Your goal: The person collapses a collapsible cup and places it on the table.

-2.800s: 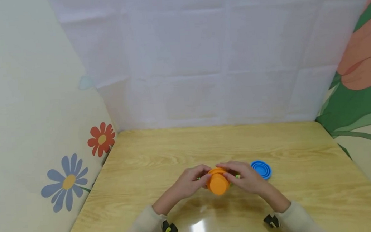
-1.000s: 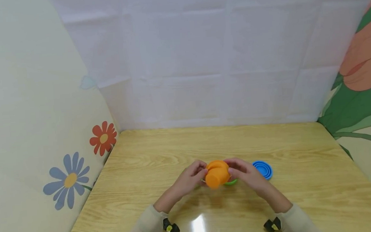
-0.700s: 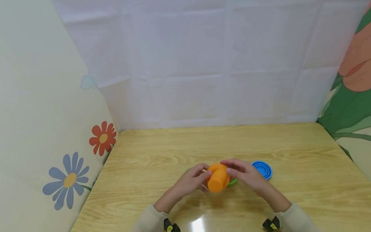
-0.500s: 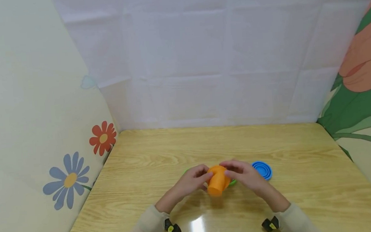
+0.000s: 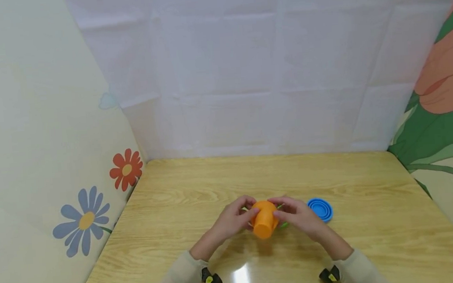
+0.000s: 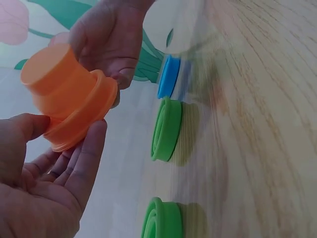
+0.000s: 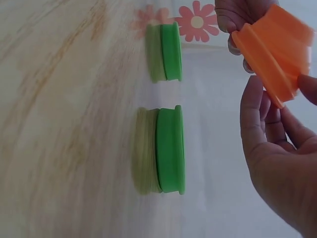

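An orange collapsible silicone cup point(image 5: 264, 222) hangs above the table between my two hands. Its narrow base point(image 6: 47, 67) sticks out toward me, while the side stays partly folded near the wide rim. My left hand point(image 5: 232, 220) grips it from the left, thumb on the folded wall and fingers under the rim in the left wrist view. On the other side my right hand point(image 5: 300, 218) pinches the cup between thumb and fingers. Below and behind stand two green collapsed cups point(image 7: 171, 151), mostly hidden by my hands in the head view.
A blue collapsed cup point(image 5: 320, 210) lies flat on the wooden table point(image 5: 190, 183), right of my right hand. White sheeting point(image 5: 221, 71) hangs behind the table's back edge. Flower-patterned panels border the left and right sides.
The orange cup's base has been pulled farther out than 2.8 seconds ago. Since one second ago the cup has swung its base down toward me; both hands keep hold.
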A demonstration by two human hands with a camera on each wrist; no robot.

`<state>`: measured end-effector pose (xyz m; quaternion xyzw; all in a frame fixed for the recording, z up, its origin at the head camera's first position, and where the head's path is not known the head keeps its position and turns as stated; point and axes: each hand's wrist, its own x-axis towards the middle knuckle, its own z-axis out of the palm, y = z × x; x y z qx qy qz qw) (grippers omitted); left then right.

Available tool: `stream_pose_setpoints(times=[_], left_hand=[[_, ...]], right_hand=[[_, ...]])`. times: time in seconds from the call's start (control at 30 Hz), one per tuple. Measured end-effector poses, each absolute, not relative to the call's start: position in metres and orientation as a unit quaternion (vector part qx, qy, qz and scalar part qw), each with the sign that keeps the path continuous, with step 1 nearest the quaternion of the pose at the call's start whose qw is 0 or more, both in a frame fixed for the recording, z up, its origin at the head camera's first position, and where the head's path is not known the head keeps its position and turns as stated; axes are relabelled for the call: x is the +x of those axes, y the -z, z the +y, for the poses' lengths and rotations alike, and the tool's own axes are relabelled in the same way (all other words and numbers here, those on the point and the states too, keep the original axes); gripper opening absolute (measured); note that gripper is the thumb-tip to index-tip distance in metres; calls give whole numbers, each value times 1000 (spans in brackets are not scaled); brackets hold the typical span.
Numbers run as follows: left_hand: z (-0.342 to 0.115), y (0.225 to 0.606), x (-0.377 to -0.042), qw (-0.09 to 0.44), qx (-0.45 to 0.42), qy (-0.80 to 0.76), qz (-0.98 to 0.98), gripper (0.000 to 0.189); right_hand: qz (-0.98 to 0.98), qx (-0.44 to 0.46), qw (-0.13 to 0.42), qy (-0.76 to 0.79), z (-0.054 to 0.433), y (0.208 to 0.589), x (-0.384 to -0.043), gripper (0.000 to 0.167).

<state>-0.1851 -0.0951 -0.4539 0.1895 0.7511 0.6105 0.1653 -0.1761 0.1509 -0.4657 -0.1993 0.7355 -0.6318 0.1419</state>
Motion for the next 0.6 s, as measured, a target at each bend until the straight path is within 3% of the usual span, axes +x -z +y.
stream_pose_setpoints(times=[0.23, 0.6], left_hand=[[-94, 450, -186, 85, 216, -538, 810, 25], [-93, 451, -189, 44, 237, -502, 831, 16]], right_hand=[[753, -187, 119, 619, 150, 465, -177, 39], [791, -178, 65, 582, 144, 468, -174, 24]])
